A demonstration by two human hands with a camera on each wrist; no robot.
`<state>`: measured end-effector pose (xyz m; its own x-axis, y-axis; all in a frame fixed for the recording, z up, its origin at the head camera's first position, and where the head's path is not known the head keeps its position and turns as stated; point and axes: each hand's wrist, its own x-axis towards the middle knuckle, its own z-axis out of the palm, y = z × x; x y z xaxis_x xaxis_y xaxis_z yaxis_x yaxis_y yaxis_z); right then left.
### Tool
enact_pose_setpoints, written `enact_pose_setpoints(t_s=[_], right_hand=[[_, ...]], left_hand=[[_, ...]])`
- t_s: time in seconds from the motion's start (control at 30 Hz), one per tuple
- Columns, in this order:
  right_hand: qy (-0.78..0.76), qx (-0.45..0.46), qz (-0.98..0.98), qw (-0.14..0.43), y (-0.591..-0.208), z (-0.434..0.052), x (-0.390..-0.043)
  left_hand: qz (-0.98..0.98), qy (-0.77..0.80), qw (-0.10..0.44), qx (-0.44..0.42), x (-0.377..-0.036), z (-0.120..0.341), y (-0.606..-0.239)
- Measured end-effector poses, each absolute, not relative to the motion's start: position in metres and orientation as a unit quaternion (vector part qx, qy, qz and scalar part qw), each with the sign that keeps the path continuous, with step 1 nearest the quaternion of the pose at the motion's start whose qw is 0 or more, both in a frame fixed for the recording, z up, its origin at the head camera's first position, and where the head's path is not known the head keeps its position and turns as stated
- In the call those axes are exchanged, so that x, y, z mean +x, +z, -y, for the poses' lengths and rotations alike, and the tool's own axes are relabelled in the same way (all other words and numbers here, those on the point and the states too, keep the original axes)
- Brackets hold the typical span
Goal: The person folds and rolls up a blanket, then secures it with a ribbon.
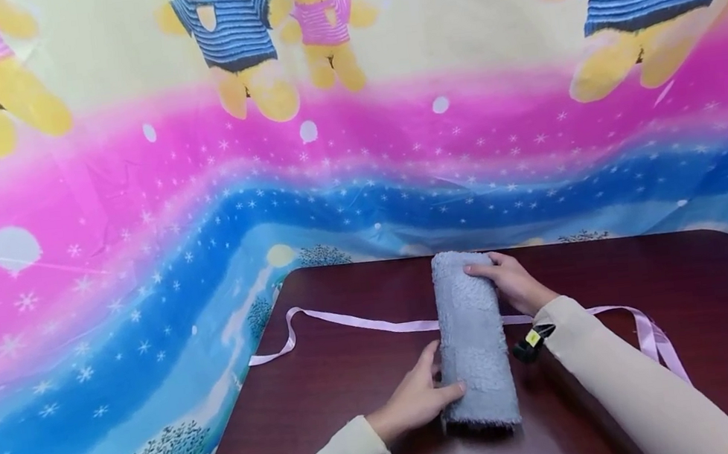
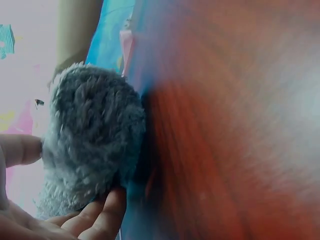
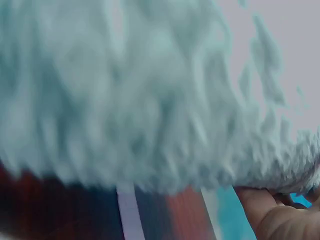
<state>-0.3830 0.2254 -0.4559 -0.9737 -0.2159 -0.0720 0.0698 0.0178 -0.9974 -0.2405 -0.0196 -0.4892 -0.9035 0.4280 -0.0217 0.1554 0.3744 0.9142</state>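
A grey fluffy rolled cloth (image 1: 474,342), which looks like a plush towel or blanket, stands lengthwise close over the table, pointing away from me. My left hand (image 1: 413,397) grips its near end, thumb on top and fingers at the lower side, as the left wrist view shows on the fluffy roll (image 2: 95,120). At the far end my right hand (image 1: 515,281) holds the right side with its thumb over the top; its other fingers are hidden. A pale pink ribbon (image 1: 375,323) runs crosswise beneath the roll, appearing on both sides of it.
The dark red-brown table (image 1: 348,386) has rounded far corners. Behind it and to the left hangs a cloth backdrop (image 1: 354,138) with printed bears, snowflakes and trees. The ribbon's right part (image 1: 645,330) loops and trails toward the right sleeve.
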Motion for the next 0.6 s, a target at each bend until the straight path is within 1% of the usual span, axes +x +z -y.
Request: enact_pose_setpoints(t_s=[0.23,0.43,0.6], right_hand=[[-0.721,-0.024,-0.684,0.106,-0.47,-0.225,-0.405],[-0.727,0.011,-0.677,0.115,-0.489,-0.226,-0.414],[-0.722,0.01,-0.681,0.121,-0.499,-0.229,-0.418]], left_hand=[[-0.821,0.536,0.099,0.173,-0.257,0.01,-0.49],[-0.826,0.528,0.102,0.168,-0.263,0.007,-0.488],[-0.82,0.54,0.105,0.157,-0.265,0.007,-0.488]])
